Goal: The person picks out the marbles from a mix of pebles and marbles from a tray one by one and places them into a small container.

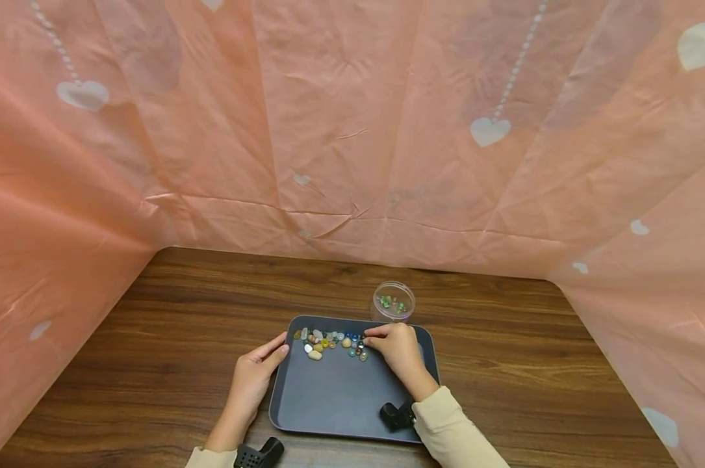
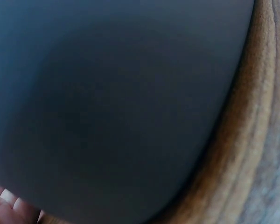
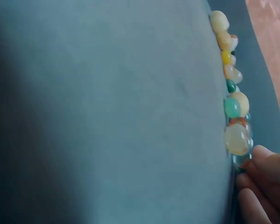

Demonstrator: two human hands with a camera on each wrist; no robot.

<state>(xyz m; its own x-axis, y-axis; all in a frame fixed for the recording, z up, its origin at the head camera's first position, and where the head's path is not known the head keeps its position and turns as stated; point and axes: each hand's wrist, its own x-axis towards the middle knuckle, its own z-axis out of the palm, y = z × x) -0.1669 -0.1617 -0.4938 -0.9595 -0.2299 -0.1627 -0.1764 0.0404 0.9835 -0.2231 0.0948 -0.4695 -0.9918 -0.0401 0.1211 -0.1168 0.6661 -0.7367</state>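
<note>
A dark grey tray [image 1: 340, 400] carries a band of small polished stones [image 1: 315, 355] in several colours along its far side. My left hand [image 1: 251, 380] holds the tray's left rim, thumb at the edge; in the left wrist view only a few fingertips [image 2: 9, 210] show by the tray. Over the tray's far right part, my right hand [image 1: 399, 351] pinches a small glassy stone [image 3: 242, 161] at the right end of the band, thumb and fingers close together. The stone is partly hidden by the fingers.
Behind the tray's far right edge stands a clear round jar [image 1: 394, 300] with several green stones in it. The brown wood table [image 1: 539, 364] surrounds the tray. A pink cloth [image 1: 352, 130] with white hearts hangs at the back and both sides.
</note>
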